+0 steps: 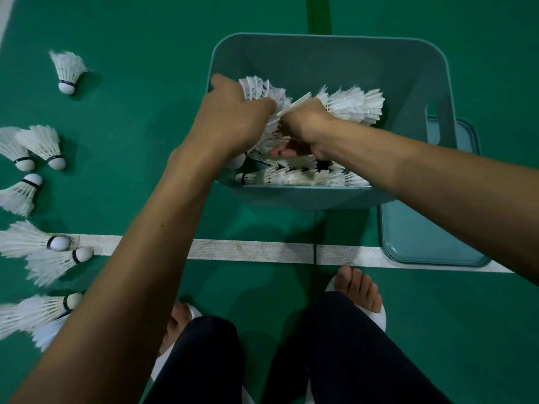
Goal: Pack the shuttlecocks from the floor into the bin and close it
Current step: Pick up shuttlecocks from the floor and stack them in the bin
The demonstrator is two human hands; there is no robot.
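Currently the left hand and right hand each clutch a bunch of feather shuttlecocks low inside the teal bin, I judge so they settle onto those already on its bottom. Loose shuttlecocks wait on the floor at left; the lid lies flat just beside the bin, handy for closing. Surface: green court mat, white boundary line.

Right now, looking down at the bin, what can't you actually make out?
All in the head view:
- Count of shuttlecocks in the bin: left hand and right hand, each gripping a bunch, cover the pile.
- Lid: partly hidden by the bin and the right forearm.
- Floor shuttlecocks: cut by the left edge; the nearest are under the left forearm.
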